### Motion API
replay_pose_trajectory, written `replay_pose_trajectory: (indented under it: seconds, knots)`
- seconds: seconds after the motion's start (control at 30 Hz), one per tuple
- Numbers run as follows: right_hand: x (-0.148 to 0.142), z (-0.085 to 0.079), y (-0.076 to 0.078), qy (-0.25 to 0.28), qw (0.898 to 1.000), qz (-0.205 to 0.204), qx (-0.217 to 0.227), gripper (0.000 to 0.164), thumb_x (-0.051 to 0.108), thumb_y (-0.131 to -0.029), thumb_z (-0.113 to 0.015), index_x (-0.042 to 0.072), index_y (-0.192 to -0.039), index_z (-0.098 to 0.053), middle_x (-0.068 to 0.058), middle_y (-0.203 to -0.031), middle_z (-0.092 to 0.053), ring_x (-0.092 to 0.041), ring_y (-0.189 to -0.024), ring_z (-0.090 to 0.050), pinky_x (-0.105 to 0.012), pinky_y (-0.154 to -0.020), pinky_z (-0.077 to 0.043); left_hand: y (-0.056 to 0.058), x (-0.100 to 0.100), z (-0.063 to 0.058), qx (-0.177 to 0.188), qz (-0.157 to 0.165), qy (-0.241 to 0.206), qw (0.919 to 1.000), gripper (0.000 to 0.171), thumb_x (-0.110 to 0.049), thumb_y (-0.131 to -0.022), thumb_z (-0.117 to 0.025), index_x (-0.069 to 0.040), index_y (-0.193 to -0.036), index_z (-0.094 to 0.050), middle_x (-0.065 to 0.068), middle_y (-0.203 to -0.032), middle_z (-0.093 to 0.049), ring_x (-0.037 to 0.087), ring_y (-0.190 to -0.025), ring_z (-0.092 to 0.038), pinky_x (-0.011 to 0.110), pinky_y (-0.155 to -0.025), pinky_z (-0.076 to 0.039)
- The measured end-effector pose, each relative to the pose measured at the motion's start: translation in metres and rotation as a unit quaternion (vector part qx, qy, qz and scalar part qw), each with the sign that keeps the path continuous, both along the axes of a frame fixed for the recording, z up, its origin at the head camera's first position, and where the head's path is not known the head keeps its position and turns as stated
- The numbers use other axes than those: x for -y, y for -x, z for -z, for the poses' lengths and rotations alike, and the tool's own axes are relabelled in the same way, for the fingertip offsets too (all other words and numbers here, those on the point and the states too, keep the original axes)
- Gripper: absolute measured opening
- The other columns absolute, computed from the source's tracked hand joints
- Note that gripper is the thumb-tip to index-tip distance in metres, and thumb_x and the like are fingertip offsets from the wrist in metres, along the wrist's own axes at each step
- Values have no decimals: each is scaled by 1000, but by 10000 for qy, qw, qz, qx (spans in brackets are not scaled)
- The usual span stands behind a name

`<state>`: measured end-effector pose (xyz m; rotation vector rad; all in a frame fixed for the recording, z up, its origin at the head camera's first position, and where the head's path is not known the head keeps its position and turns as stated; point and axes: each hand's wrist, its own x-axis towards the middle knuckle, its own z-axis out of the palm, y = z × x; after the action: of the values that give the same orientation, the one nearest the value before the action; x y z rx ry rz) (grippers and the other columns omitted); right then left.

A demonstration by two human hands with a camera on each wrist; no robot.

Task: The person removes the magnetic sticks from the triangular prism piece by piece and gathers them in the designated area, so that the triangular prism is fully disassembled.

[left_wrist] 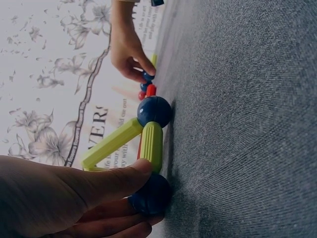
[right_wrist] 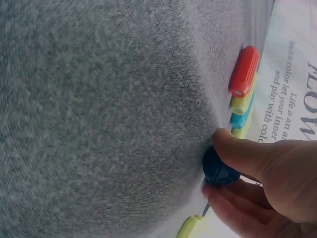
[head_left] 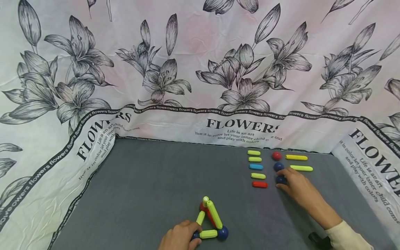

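Observation:
My left hand (head_left: 181, 236) grips a dark blue ball (left_wrist: 151, 194) at the near left corner of a triangle built from balls and rods. Along its near side a yellow-green rod (head_left: 208, 234) runs to another blue ball (head_left: 223, 233). A red ball (head_left: 203, 206) forms the far corner, with a red rod (head_left: 211, 219) on the right side. One yellow-green rod (head_left: 214, 214) slants above that red rod, and a short one sticks up at the red ball. To the right, my right hand (head_left: 295, 185) pinches a loose blue ball (right_wrist: 218, 167) between thumb and fingers, low over the grey cloth.
Left of my right hand lies a column of short rods, with a blue rod (head_left: 256, 167) in the middle and a red rod (head_left: 259, 184) nearest. Beyond the hand are a red ball (head_left: 276, 156), a blue ball (head_left: 278, 167) and two longer yellow rods. Flower-printed fabric (head_left: 200, 125) borders the cloth.

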<state>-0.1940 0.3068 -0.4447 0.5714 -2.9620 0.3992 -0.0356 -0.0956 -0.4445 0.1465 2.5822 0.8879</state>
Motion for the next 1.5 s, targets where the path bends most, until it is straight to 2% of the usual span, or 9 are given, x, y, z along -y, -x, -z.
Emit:
replay_pose_trajectory:
  seconds: [0.27,0.4,0.5,0.57,0.67,0.77,0.9,1.03,1.5]
  knots:
    - [8,-12,-8,-319,9993,20,-174,45,17,-82,-93,-1,-118,-72,-14,-104,-70,-28,-90,-69,-51,-75,-58,0,0,1,-20,13,-37,10000,17,-22,-90,-86,-23,-104,-76,-7,-89,-63,16,-67,-61,42,-58,-53]
    - [32,-26,-24,-161,9983,-151,-537,41,20,-84,-92,5,-117,-73,-10,-108,-73,-27,-93,-71,-50,-76,-59,0,0,1,-60,12,-67,10000,17,-21,-89,-86,-23,-104,-76,-7,-89,-63,16,-66,-60,41,-58,-53]
    - [59,-32,-42,114,9970,-424,-636,32,23,-87,-90,12,-113,-75,-2,-107,-73,-19,-92,-71,-44,-75,-59,0,-1,1,-94,17,-58,9999,17,-21,-89,-86,-22,-103,-77,-7,-89,-64,15,-66,-60,40,-57,-52]
    - [79,-34,-55,358,9965,-641,-411,27,27,-90,-87,18,-112,-75,5,-106,-72,-13,-92,-69,-38,-75,-59,0,-1,0,-75,23,-33,10000,17,-21,-89,-86,-22,-103,-77,-7,-89,-64,15,-66,-60,40,-57,-52]
    - [106,-33,-74,768,9913,-981,415,25,38,-97,-80,22,-116,-74,11,-106,-70,-5,-92,-67,-31,-75,-59,1,-1,0,-44,27,16,10000,17,-21,-89,-86,-22,-103,-77,-6,-89,-64,14,-67,-60,40,-58,-53]
    - [126,-28,-87,1120,9761,-1338,1294,35,51,-101,-69,23,-122,-72,14,-108,-69,-1,-93,-65,-29,-77,-58,2,-2,-1,-53,34,35,10000,16,-20,-90,-86,-21,-103,-77,-6,-88,-63,13,-67,-60,39,-59,-53]
    - [141,-17,-96,1333,9579,-1696,1893,42,57,-102,-64,24,-126,-70,15,-108,-66,1,-91,-62,-28,-77,-57,3,-4,-2,-55,74,69,9999,16,-19,-90,-85,-21,-103,-77,-6,-88,-63,14,-68,-61,40,-59,-54]
    - [150,-10,-98,1390,9534,-1714,2056,38,57,-100,-67,28,-126,-70,17,-106,-63,2,-86,-59,-25,-74,-55,4,-5,-2,-125,96,127,9998,16,-20,-90,-85,-21,-104,-77,-6,-89,-64,15,-69,-63,41,-60,-54]
    - [159,-6,-98,1931,9334,-1873,2374,24,40,-100,-76,24,-117,-69,19,-95,-62,5,-79,-59,-22,-67,-54,4,-8,1,-539,133,259,9981,18,-20,-88,-87,-23,-102,-77,-8,-87,-64,16,-68,-64,40,-57,-52]
